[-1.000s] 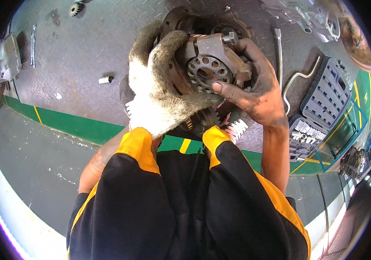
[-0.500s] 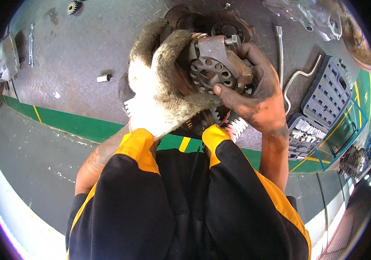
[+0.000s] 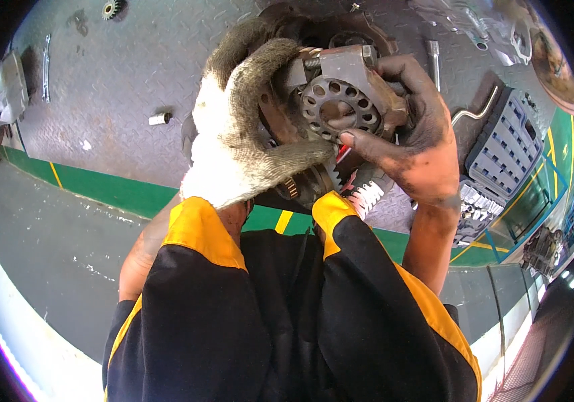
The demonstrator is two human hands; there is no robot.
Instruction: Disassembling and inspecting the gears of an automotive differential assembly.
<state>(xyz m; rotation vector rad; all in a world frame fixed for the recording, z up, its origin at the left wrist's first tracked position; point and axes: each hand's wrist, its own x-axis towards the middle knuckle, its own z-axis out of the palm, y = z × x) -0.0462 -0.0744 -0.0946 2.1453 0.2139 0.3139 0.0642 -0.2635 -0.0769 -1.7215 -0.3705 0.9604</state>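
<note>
A dark metal bearing cap (image 3: pixel 342 64) sits in front of me, with a round adjuster ring (image 3: pixel 316 115) pierced by several holes set into it. Bolts pass through the cap; one bolt (image 3: pixel 312 64) shows its thread at the left. My right hand (image 3: pixel 424 144), bare and greasy, grips the cap's right side, its thumb at the ring's lower edge. My left hand (image 3: pixel 230 127), in a pale knitted glove, curls round the left of the dark metal housing (image 3: pixel 277 114), thumb below the ring. A toothed gear (image 3: pixel 307 184) shows beneath. The left fingertips are partly hidden.
A metal-plated bench surface (image 3: pixel 119 67) carries a small socket (image 3: pixel 160 119), a wrench (image 3: pixel 46 67) and a small gear (image 3: pixel 111 9). At right lie a socket bar (image 3: pixel 434 60), a bent handle (image 3: pixel 478 110) and a grey tool case (image 3: pixel 508 144). Cast metal housings (image 3: pixel 9 90) stand by the edges.
My right hand and the cap with its ring have moved slightly right and tilted. The left glove's thumb sits a little lower-left. A red sliver now shows beneath the ring.
</note>
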